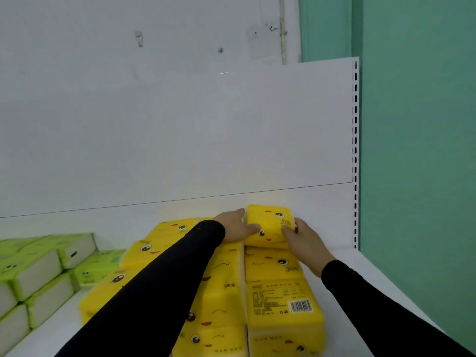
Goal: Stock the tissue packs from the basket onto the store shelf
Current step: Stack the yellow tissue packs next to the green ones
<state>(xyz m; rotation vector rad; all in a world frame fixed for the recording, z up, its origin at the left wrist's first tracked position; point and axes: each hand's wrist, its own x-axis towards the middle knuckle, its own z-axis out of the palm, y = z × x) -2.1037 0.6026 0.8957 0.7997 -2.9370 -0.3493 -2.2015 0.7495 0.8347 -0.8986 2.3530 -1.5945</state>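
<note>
I see my left hand (233, 225) and right hand (302, 237) gripping one yellow tissue pack (269, 226) from either side, fingers curled round its ends. It sits atop the yellow stack (280, 292) on the white shelf (360, 274), green packs (43, 266) at nine o'clock.

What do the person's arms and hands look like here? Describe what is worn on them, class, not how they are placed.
Both arms are covered by long, close-fitting black sleeves that end at the wrists. The left hand and right hand are bare, with no gloves. No watch or bracelet shows. A dark patch sits by the right hand's fingertips, too blurred to identify.
</note>
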